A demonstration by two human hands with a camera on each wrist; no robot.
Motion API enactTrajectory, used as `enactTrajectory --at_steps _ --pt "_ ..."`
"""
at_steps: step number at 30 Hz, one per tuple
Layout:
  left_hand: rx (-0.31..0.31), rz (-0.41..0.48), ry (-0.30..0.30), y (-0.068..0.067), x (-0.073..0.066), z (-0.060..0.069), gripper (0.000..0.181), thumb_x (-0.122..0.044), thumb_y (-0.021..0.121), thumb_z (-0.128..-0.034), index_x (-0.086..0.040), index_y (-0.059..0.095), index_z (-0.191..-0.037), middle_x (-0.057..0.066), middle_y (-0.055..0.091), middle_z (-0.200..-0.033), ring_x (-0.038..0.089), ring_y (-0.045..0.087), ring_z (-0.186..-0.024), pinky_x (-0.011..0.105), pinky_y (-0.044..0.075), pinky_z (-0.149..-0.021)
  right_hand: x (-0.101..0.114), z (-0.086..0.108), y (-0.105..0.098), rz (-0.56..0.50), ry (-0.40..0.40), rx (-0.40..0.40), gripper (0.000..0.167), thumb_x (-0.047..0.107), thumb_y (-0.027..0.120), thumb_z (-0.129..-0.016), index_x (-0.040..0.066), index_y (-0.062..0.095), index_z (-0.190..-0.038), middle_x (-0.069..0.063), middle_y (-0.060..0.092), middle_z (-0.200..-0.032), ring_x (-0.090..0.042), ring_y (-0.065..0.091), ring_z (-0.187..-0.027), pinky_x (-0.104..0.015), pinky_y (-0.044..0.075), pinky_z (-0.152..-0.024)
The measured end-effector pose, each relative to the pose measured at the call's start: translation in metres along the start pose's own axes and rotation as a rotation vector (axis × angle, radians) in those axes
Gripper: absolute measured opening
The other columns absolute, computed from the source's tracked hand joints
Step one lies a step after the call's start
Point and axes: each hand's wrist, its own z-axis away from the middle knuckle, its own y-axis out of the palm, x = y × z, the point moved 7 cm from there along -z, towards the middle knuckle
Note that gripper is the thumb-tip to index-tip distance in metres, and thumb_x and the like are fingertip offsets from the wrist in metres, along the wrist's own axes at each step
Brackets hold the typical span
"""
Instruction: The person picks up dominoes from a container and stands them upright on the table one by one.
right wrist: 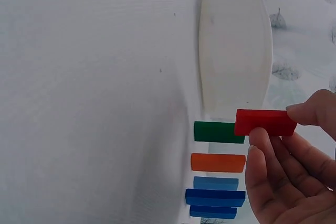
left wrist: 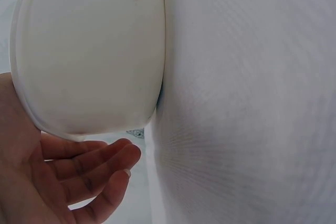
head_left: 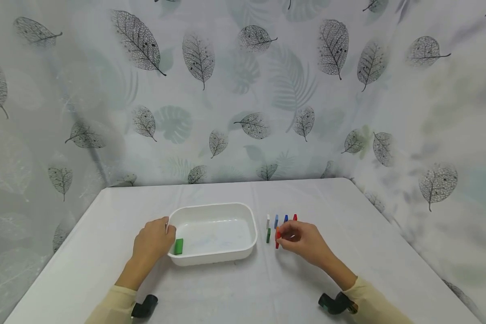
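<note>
My left hand point(head_left: 153, 240) holds the left rim of a white plastic basin point(head_left: 214, 258); its curled fingers point(left wrist: 94, 169) are outside the wall and the thumb is hidden in the left wrist view. A green block point(head_left: 179, 246) is inside the basin, against its left end. To the right of the basin, my right hand point(head_left: 305, 243) pinches a red block point(right wrist: 265, 123) between thumb and fingertips. Near it on the table stand a dark green block point(right wrist: 218, 131), an orange block point(right wrist: 217, 162), a light blue block point(right wrist: 215, 183) and a blue block point(right wrist: 214, 198).
Behind these, a white block point(head_left: 268, 220) and another red block point(head_left: 295, 217) stand in the back row. A white cloth covers the table point(head_left: 210, 297). Leaf-patterned curtains point(head_left: 235, 99) hang behind and along both sides.
</note>
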Motion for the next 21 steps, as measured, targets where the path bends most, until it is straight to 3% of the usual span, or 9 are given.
enactTrajectory --at_steps 21 --pt "0.003 -0.024 0.002 -0.002 -0.002 0.002 0.020 -0.015 0.052 -0.0997 -0.005 0.057 -0.084 0.006 0.049 -0.065 0.022 0.048 -0.057 0.033 0.040 -0.047 -0.016 0.005 0.013 0.068 0.017 0.092 0.017 0.005 0.082 -0.087 0.010 0.071 -0.099 0.006 0.069 -0.091 -0.013 0.068 -0.084 -0.028 0.058 -0.077"
